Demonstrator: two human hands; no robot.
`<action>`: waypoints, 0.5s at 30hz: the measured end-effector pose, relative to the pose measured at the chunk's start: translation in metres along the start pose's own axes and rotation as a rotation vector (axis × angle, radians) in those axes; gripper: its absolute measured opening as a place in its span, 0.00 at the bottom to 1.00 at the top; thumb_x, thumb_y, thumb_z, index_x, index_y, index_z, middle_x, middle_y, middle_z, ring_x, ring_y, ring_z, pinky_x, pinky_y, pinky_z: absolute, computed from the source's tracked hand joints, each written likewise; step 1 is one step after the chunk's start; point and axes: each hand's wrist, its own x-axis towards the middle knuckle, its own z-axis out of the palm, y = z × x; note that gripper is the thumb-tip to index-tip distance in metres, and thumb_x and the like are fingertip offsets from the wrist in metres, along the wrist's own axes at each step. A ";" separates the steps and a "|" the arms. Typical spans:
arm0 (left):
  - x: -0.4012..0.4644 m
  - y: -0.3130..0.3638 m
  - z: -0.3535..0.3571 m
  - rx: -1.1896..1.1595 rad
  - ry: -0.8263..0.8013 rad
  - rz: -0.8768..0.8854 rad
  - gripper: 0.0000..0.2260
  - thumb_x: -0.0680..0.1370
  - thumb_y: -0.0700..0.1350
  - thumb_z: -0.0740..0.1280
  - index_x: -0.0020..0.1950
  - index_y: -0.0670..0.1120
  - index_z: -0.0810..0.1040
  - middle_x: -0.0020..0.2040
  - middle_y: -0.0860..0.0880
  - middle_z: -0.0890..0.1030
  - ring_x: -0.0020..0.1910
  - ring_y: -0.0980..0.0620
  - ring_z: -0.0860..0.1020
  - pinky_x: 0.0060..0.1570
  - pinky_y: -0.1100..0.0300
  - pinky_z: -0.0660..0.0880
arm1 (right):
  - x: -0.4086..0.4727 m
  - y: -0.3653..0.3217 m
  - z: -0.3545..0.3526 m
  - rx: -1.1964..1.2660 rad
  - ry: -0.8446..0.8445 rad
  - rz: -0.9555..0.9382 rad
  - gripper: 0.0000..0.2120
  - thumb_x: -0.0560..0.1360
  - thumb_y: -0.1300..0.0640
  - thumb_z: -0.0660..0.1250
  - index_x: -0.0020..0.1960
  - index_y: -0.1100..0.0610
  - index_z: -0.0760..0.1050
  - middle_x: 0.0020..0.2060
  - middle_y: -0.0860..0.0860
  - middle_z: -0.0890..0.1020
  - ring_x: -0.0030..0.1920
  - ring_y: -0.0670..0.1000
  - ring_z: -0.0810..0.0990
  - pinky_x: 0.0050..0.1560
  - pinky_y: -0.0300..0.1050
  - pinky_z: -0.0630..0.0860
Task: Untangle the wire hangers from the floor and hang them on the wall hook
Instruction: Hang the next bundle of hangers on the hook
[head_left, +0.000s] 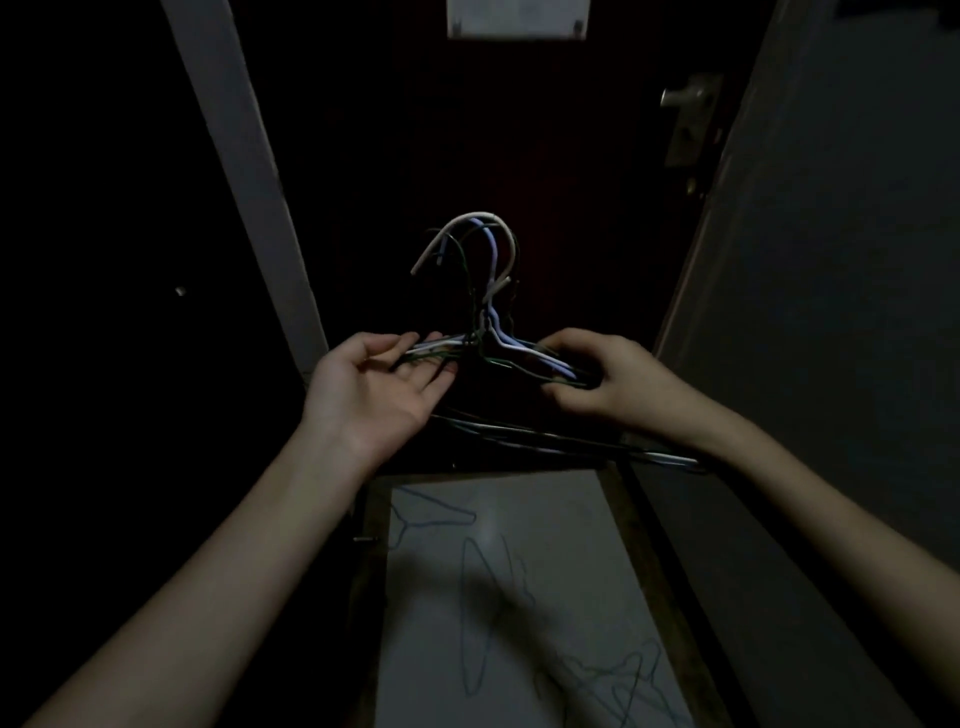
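A bundle of several wire hangers (491, 312), white, lilac and dark green, is held up in front of a dark door with the hooks pointing up. My right hand (608, 376) grips the bundle's right shoulders with curled fingers. My left hand (379, 382) lies palm up under the left shoulders, its fingers fairly straight against the wires. The bottom bars of the bundle run across below both hands. More wire hangers (488, 571) lie loose and tangled on the pale floor below. No wall hook is visible in the dim light.
A dark door (519, 156) stands straight ahead with a metal handle (685, 98) at its right. A pale door frame (249, 171) slants down the left. A grey wall (831, 260) closes the right side. The floor strip (571, 519) is narrow.
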 end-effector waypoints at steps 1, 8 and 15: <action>-0.012 0.014 0.017 0.005 -0.025 0.009 0.30 0.66 0.37 0.59 0.69 0.35 0.66 0.64 0.36 0.73 0.65 0.40 0.71 0.64 0.46 0.65 | 0.003 -0.017 -0.015 -0.002 0.014 -0.023 0.13 0.72 0.59 0.69 0.55 0.49 0.74 0.46 0.47 0.82 0.45 0.40 0.80 0.48 0.32 0.74; -0.098 0.088 0.086 0.041 -0.202 0.122 0.42 0.51 0.33 0.73 0.65 0.31 0.68 0.61 0.28 0.74 0.59 0.34 0.73 0.53 0.40 0.71 | 0.011 -0.108 -0.085 0.013 0.106 -0.198 0.10 0.72 0.57 0.71 0.50 0.49 0.74 0.41 0.43 0.80 0.41 0.37 0.78 0.45 0.29 0.72; -0.190 0.106 0.113 0.058 -0.128 0.354 0.36 0.55 0.37 0.69 0.63 0.30 0.68 0.58 0.28 0.74 0.59 0.35 0.73 0.54 0.42 0.71 | 0.014 -0.170 -0.099 0.087 0.065 -0.423 0.09 0.70 0.56 0.72 0.46 0.45 0.74 0.38 0.43 0.80 0.38 0.37 0.76 0.43 0.29 0.71</action>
